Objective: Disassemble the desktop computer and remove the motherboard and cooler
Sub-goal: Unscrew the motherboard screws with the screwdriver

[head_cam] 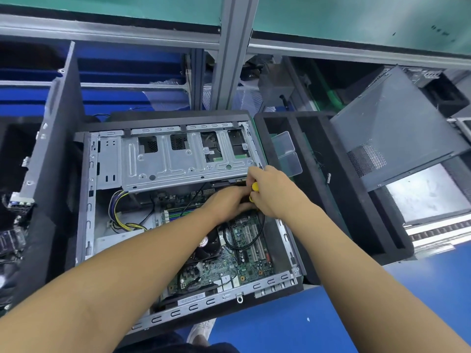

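Blue workbench (356, 314) beneath an aluminium-framed shelf (127, 29) carries the open computer case (86, 200), its long axis running near to far, drive cage (178, 161) at the far end. Motherboard (249, 240) and cooler (207, 244) lie flat inside. Right hand (270, 192) grips a yellow-handled screwdriver (254, 186) over the board's far edge; left hand (229, 202) curls beside it, grip unclear.

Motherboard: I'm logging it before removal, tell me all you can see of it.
The motherboard is a green board lying flat in the case, towards its right. It carries white slots and a black cooler; black cables loop over it. The left forearm covers part; the left hand and right hand, holding a yellow tool, meet over its far edge.
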